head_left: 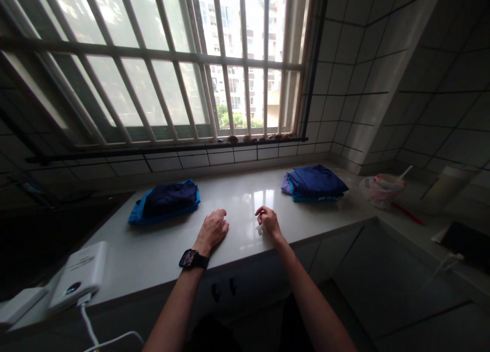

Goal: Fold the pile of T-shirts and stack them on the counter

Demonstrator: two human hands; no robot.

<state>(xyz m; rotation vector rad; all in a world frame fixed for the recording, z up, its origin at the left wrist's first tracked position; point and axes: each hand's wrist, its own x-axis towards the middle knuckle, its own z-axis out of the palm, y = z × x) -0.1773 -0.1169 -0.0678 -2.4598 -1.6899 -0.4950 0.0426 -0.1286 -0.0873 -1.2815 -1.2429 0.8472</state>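
Note:
My left hand (pixel 214 229) rests on the white countertop (pixel 241 188) with its fingers curled under and close together; nothing shows in it. A dark smartwatch (pixel 188 258) is on that wrist. Just to the right, my right hand (pixel 269 220) hovers at or touches the counter, its fingers loosely bent, slightly apart and holding nothing. Behind and left of my left hand lies a folded stack of dark navy and bright blue cloth (pixel 168 200). Beyond my right hand sits another folded stack of purple-blue cloth (pixel 317 181), with lighter blue and lilac layers below. Neither hand touches the stacks.
At the left front are a white power bank (pixel 81 270) with a plugged-in white cable (pixel 89 324) and another white block (pixel 22 305). A dark sink (pixel 69 209) lies left. A bagged bowl (pixel 385 188) and a red-handled item (pixel 408 214) stand right. A barred window (pixel 176 61) is behind.

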